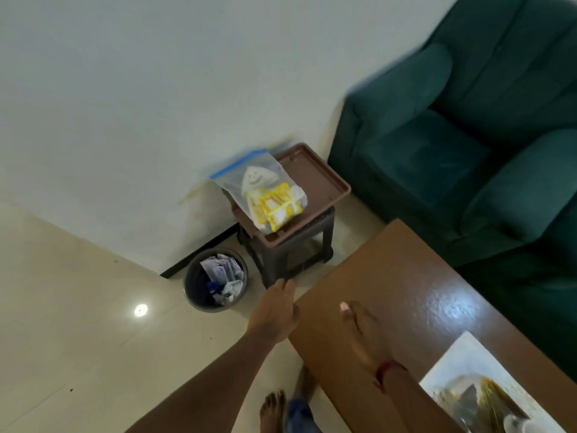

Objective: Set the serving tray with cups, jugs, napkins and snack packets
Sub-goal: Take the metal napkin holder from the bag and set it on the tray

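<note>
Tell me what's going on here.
A person reaches both hands forward with fingers straight and nothing held: the left hand over the floor, the right hand over a glossy wooden table. Ahead, a brown plastic serving tray sits on a dark plastic stool, carrying a clear zip bag of yellow snack packets.

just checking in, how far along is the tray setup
Early. Done: only a zip bag of yellow packets lies on the tray, which sits on a stool. In hand: nothing; the left hand and right hand are empty, stretched toward it. Left: cups, jugs and napkins, none on the tray.
</note>
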